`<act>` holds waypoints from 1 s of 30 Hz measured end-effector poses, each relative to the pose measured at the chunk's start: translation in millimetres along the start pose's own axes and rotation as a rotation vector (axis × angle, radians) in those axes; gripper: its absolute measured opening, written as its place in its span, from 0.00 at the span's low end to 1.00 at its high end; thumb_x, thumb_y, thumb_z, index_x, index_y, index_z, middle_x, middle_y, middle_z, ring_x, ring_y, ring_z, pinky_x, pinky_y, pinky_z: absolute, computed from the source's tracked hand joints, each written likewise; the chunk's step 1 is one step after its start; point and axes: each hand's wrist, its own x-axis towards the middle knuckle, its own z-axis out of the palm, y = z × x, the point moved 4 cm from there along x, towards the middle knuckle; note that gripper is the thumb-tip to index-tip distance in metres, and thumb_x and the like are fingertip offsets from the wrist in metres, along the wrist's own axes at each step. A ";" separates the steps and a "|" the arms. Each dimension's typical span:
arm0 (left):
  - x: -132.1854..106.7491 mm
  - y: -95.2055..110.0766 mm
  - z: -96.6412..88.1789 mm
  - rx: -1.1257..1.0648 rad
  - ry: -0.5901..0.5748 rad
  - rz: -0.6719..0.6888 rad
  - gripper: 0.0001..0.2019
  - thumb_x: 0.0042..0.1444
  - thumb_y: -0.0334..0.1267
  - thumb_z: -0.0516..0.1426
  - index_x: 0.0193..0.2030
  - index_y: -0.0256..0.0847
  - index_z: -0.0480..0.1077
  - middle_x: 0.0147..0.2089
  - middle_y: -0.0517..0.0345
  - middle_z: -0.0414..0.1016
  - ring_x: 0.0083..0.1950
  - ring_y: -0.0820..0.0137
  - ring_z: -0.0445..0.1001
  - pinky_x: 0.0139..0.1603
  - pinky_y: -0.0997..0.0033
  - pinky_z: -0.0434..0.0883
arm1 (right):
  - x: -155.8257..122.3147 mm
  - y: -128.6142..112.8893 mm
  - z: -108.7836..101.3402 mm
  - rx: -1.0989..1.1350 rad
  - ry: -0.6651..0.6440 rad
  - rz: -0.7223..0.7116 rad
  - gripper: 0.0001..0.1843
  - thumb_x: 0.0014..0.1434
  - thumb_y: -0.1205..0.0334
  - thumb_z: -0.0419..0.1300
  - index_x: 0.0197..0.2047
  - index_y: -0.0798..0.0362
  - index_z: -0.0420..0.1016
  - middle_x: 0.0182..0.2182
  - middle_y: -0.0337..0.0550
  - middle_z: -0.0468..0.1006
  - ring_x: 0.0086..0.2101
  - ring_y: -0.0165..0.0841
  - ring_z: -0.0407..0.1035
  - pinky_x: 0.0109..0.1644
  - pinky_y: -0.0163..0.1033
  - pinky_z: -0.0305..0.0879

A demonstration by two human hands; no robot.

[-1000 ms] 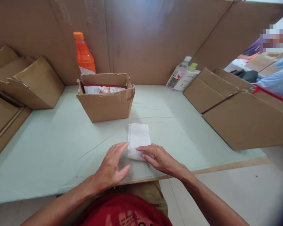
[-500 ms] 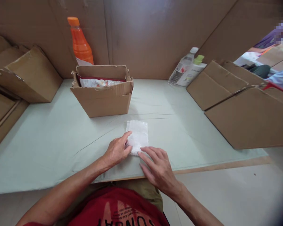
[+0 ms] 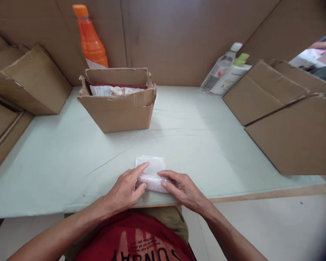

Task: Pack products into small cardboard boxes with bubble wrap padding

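Note:
A small piece of clear bubble wrap (image 3: 150, 166) lies near the front edge of the table, its near part folded over into a thick roll. My left hand (image 3: 127, 186) grips the left end of this fold, thumb on the near side and index finger stretched across the top. At the right end, my right hand (image 3: 183, 188) pinches the fold between thumb and fingers. Whether anything is wrapped inside cannot be made out.
Behind the wrap stands an open cardboard box (image 3: 116, 114) with packets inside. An orange bottle (image 3: 91, 43) is behind it. A clear bottle (image 3: 218, 69) and a white bottle (image 3: 230, 78) lean at the back right. More cardboard boxes (image 3: 296, 137) line both sides.
The bubble wrap, flat before, now has its near part folded over and sits closer to me. My right hand has moved from beside its corner to gripping the fold.

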 end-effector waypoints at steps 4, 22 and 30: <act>6.3 -6.4 -0.5 0.208 0.077 -0.019 0.25 0.62 0.37 0.54 0.66 0.41 0.65 0.45 0.49 0.80 0.41 0.61 0.76 0.46 0.58 0.75 | 1.9 -4.6 -3.0 -0.272 0.354 -0.191 0.13 0.67 0.57 0.58 0.52 0.49 0.77 0.45 0.48 0.83 0.43 0.40 0.77 0.47 0.47 0.73; -17.4 -18.4 5.4 -0.811 0.347 -0.373 0.43 0.57 0.43 0.59 0.74 0.38 0.42 0.60 0.40 0.71 0.58 0.59 0.75 0.58 0.57 0.73 | 23.9 -17.6 29.6 -0.295 0.341 -0.336 0.13 0.68 0.65 0.57 0.55 0.49 0.72 0.46 0.48 0.83 0.44 0.40 0.76 0.48 0.47 0.71; -16.7 -1.9 1.0 -0.858 0.240 -0.397 0.42 0.51 0.35 0.59 0.73 0.38 0.49 0.49 0.52 0.72 0.46 0.66 0.75 0.51 0.65 0.73 | 11.4 -12.7 26.5 0.000 0.045 -0.192 0.20 0.64 0.53 0.62 0.58 0.46 0.73 0.59 0.50 0.76 0.58 0.45 0.70 0.60 0.52 0.67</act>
